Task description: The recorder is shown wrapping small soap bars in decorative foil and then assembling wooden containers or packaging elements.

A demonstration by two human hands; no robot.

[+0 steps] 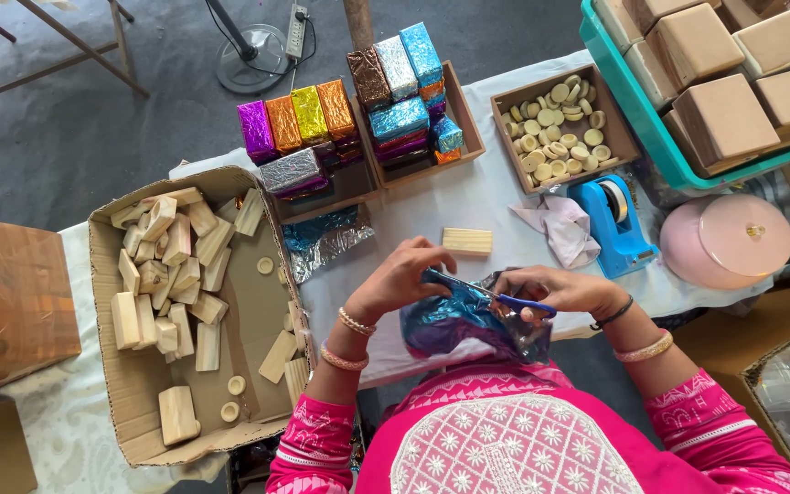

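My left hand (400, 278) pinches the top edge of a crinkled sheet of blue and purple foil (457, 327), held up in front of my chest. In my right hand (564, 291) is a pair of blue-handled scissors (505, 298); the blades point left across the foil toward my left fingers. A bare wooden block (466, 241) lies on the white tablecloth just beyond my hands. More foil sheets (324, 240) lie to its left.
A cardboard box (258, 302) of wooden blocks sits at left. Trays of foil-wrapped blocks (308, 119) stand behind. A box of round wooden discs (560, 128), blue tape dispenser (616, 220), cloth (560, 230), pink lidded container (729, 240) and teal crate (633, 110) are at right.
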